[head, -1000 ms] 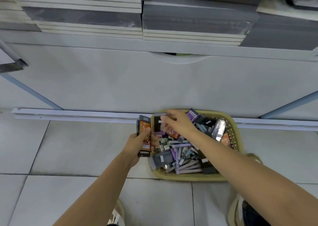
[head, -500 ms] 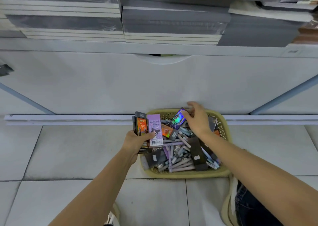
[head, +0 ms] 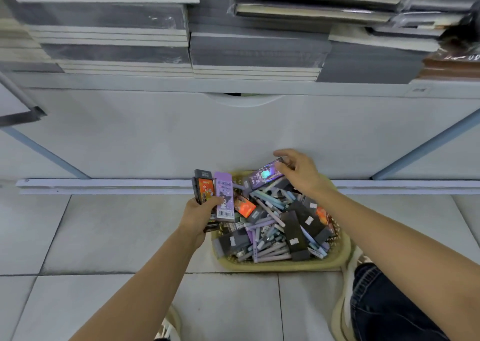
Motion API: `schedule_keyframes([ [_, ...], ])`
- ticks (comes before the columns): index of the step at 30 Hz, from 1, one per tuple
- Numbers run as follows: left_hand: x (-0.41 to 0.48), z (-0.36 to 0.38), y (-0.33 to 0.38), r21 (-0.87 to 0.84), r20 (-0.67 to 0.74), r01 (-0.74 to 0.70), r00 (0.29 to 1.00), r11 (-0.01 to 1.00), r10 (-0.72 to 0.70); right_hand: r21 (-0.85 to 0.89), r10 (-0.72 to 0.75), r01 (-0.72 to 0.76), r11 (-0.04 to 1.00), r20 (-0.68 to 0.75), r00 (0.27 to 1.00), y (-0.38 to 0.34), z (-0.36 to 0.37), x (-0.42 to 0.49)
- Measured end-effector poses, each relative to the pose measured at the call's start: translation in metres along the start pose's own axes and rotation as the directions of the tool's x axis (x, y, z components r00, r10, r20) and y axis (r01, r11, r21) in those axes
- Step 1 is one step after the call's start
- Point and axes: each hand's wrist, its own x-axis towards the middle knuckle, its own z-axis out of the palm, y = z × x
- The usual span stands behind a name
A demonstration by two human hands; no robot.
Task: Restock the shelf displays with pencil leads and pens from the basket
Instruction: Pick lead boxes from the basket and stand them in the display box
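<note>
The shiny purple lead pack [head: 263, 177] lies over the far rim of the basket [head: 285, 265], its long axis slanting up to the right. Our right hand [head: 298, 175] pinches its right end. Our left hand [head: 198, 214], just leftward, grips a fan of packs [head: 224, 197].

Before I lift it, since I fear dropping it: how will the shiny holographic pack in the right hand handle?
The holographic pack looks flat and boxy, so it is probably stiff and unlikely to roll. Its glossy face may be slippery where the right hand pinches one end. Small and thin, it is likely light.
</note>
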Motion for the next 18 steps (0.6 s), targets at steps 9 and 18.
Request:
schedule_keyframes([
  [9,-0.061,0.023,0.049,-0.406,-0.004,-0.097,0.995,0.909,0.104,0.4,-0.024,-0.072,0.914,0.229,0.973,-0.081,-0.01,-0.044],
  [18,-0.116,0.0,0.109,-0.264,0.022,-0.424,0.895,0.866,0.445,0.367,-0.27,0.143,0.919,0.323,0.907,-0.164,-0.02,-0.076],
])
